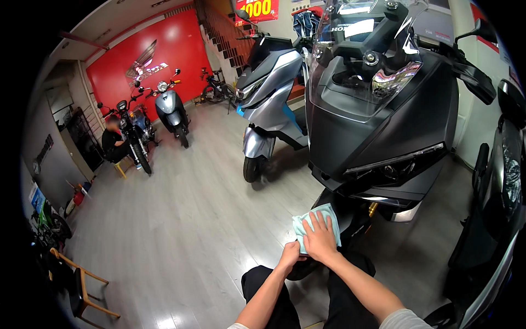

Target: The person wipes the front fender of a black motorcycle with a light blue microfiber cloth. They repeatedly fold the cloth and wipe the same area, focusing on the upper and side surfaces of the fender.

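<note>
A large matte black scooter (383, 120) stands right in front of me, nose toward me. My right hand (320, 237) lies flat on a pale green cloth (311, 218), pressing it onto the scooter's black front fender (350, 219). My left hand (289, 256) sits just below and left of it, fingers curled at the cloth's lower edge and the fender's tip. My knees in black trousers show at the bottom.
A silver and blue scooter (268, 93) is parked left of the black one. Another dark scooter (493, 219) crowds the right edge. A person in black (114, 143) sits by a dark motorcycle (134, 129) at the far left. A wooden chair (82, 290) stands at lower left.
</note>
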Tool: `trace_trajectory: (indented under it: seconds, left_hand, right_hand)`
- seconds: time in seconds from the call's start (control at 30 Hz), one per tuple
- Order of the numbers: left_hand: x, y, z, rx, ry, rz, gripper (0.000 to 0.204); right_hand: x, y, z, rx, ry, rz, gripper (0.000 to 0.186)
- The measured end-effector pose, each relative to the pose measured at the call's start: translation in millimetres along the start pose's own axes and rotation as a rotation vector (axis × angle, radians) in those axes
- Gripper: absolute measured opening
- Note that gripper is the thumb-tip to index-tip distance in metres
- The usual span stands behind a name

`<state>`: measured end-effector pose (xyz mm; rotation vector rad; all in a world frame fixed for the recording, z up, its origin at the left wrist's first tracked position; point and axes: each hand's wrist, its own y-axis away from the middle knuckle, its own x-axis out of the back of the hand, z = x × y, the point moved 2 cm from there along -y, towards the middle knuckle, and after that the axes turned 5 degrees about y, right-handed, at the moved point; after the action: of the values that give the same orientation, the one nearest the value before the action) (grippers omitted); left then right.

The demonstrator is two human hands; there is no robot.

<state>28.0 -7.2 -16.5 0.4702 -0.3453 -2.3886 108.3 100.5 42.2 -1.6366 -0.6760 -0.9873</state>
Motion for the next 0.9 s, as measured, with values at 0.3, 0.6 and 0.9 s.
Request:
trace_trajectory:
  seconds: [0.3, 0.6, 0.9]
  left_hand:
    - [30.8, 23.0, -10.8, 0.016, -0.008, 0.004, 0.032]
    - [36.8, 37.0, 10.8, -0.275, -0.084, 0.224, 0.04]
    - [30.5, 34.0, 8.7, -0.202, 0.023, 0.154, 0.039]
  right_hand:
    - [4.9, -13.3, 45.6, -0.262, 0.061, 0.129, 0.056]
    - [-13.8, -11.8, 115.5, -0.475, -0.113, 0.503, 0.047]
    - [-43.2, 35.6, 109.2, -0.613, -0.178, 0.581, 0.053]
